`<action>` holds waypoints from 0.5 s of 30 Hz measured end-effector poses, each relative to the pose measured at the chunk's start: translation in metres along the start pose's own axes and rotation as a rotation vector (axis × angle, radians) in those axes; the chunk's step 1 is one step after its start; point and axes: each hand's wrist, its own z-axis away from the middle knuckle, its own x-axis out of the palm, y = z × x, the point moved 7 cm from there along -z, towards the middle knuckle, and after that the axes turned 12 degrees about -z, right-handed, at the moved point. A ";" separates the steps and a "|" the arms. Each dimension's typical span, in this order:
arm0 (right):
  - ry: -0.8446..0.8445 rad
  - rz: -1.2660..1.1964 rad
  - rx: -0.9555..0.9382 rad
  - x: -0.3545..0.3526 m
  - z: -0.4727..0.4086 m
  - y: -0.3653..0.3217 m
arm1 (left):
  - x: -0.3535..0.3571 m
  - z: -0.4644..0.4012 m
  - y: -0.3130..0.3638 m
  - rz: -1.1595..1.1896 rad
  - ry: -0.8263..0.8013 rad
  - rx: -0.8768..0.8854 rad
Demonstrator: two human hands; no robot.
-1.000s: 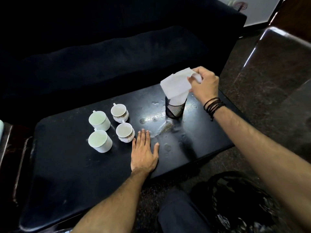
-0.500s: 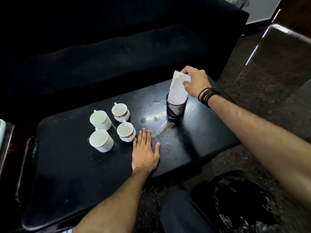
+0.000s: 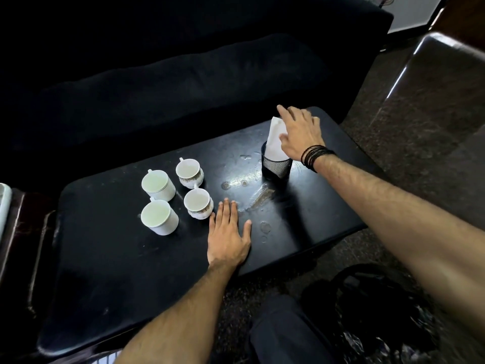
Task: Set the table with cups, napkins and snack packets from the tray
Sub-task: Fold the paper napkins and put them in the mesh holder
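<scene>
On the black table [image 3: 131,271] stand several white cups: two plain ones [image 3: 158,184] [image 3: 159,217] at the left and two patterned ones [image 3: 189,173] [image 3: 198,203] beside them. A white napkin [image 3: 275,137] sticks upright out of a black mesh holder [image 3: 276,166] at the table's far right. My right hand [image 3: 301,134], fingers spread, hovers against the napkin's right side with nothing gripped. My left hand [image 3: 228,236] lies flat, palm down, on the table just right of the nearest patterned cup.
A dark sofa [image 3: 183,82] runs along the far side of the table. A dark chair seat [image 3: 441,95] stands at the right. A black bag [image 3: 380,311] lies on the floor by my knee. A pale tray edge [image 3: 4,203] shows at the far left.
My right hand pushed the napkin down into the mesh holder, then let go and spread its fingers. My left hand stayed flat on the table.
</scene>
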 end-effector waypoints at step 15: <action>-0.206 0.001 0.010 0.026 0.011 -0.004 | -0.001 0.001 0.001 -0.024 0.003 0.001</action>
